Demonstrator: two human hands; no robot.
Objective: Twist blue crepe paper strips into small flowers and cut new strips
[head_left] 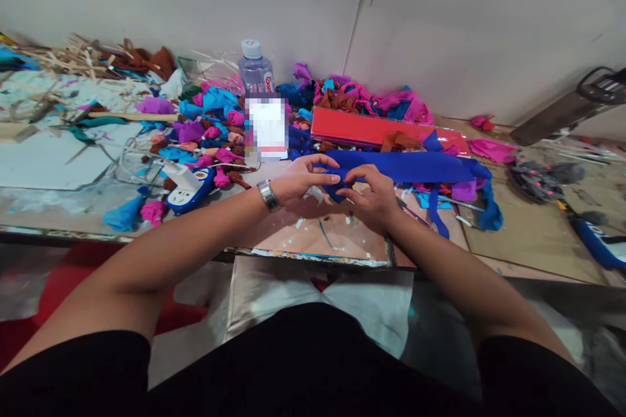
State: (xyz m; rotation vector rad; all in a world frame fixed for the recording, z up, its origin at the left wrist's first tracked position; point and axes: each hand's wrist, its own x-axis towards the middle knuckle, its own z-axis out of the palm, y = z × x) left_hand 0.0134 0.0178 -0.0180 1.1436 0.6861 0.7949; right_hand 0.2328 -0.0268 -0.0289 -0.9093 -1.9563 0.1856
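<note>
A small piece of dark blue crepe-like material (334, 191) is pinched between my two hands above the table's front part. My left hand (304, 180), with a metal watch at the wrist, grips its left side with thumb and fingers. On its right side, my right hand (370, 195) holds it between thumb and index finger. Just behind my hands a long flat blue strip (415, 167) stretches to the right. Beyond that strip lies a red pack in clear wrapping (381, 130). The exact folds between my fingertips are too small to make out.
Many pink, blue and purple rolled pieces (215, 133) cover the table's left middle. A bottle (255, 71) stands behind a blurred bright screen (267, 127). A blue-and-white power strip (190, 190) with a plug lies left; wooden sticks (85, 55) lie back left. A dark cylinder (552, 107) leans right.
</note>
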